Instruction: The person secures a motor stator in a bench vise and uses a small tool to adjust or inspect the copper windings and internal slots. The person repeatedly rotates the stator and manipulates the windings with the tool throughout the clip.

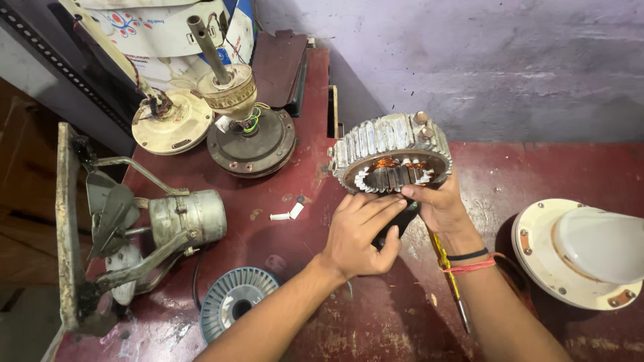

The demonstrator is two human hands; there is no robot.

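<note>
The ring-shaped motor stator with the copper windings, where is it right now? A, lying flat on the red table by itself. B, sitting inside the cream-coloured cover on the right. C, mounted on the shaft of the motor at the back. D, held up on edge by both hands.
D: the stator stands on edge, with the left hand and right hand gripping its lower rim above the red table.

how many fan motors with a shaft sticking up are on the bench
2: a cream round motor housing with a tilted cream rod at the back left, and a dark round motor with a grey metal shaft just right of it. Others may be hidden.
</note>
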